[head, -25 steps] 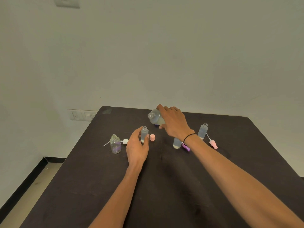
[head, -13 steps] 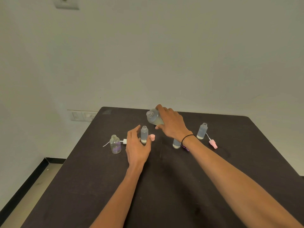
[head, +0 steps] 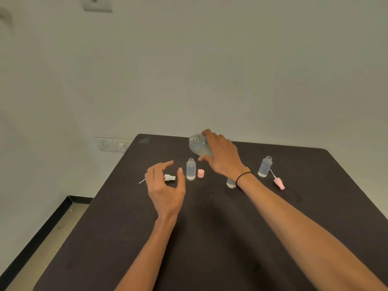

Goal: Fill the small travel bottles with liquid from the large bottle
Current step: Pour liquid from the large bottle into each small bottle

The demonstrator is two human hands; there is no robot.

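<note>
The dark table (head: 210, 238) carries all the task items in its far half. The right hand (head: 222, 158) has its grip wrapped around the body of the large bottle (head: 198, 145), which is held above the table, uncapped and tilted with its open neck pointing left and slightly up; pale liquid sits low in its body. The left hand (head: 165, 185) hovers with an unclenched, curved grip holding nothing, its thumb just beside the nearest small bottle (head: 190, 169), which stands upright and uncapped below the large bottle's neck and appears largely filled. A pink cap (head: 201, 173) stands just right of it. A second small bottle (head: 265, 166) stands uncapped at the far right, with a pink sprayer top (head: 279, 183) lying near it. A third small bottle (head: 230, 183) is mostly hidden behind the right wrist; its fill level cannot be told. A white sprayer top (head: 169, 177) lies partly behind the left fingers. Judgement: the pour calls for the left hand to steady the receiving bottle first, then a slow tilt with the neck directly over the opening, as the narrow mouths invite spillage and the light bottles tip easily.
</note>
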